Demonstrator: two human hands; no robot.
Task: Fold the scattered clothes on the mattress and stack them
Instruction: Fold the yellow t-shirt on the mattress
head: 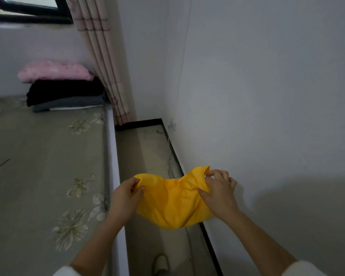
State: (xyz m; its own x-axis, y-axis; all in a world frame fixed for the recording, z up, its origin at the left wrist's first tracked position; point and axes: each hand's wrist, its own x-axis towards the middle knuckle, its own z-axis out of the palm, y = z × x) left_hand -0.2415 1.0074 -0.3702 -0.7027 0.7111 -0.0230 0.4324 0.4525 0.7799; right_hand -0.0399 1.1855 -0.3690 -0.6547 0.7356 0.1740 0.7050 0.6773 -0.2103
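Note:
A yellow garment [172, 202] hangs in the air over the floor strip between the mattress and the wall. My left hand [126, 198] pinches its left upper edge, and my right hand [219, 190] grips its right upper corner. The cloth sags in a curve between them. At the far end of the mattress [38, 166] stands a stack of folded clothes [66, 92]: a pink piece on top, black ones under it, grey and white at the bottom.
The floral grey mattress fills the left side, its white edge [113, 156] running beside a narrow floor strip [147, 156]. A white wall [267, 96] rises on the right. A striped curtain [104, 60] hangs in the corner under a window. A shoe [160, 263] shows below.

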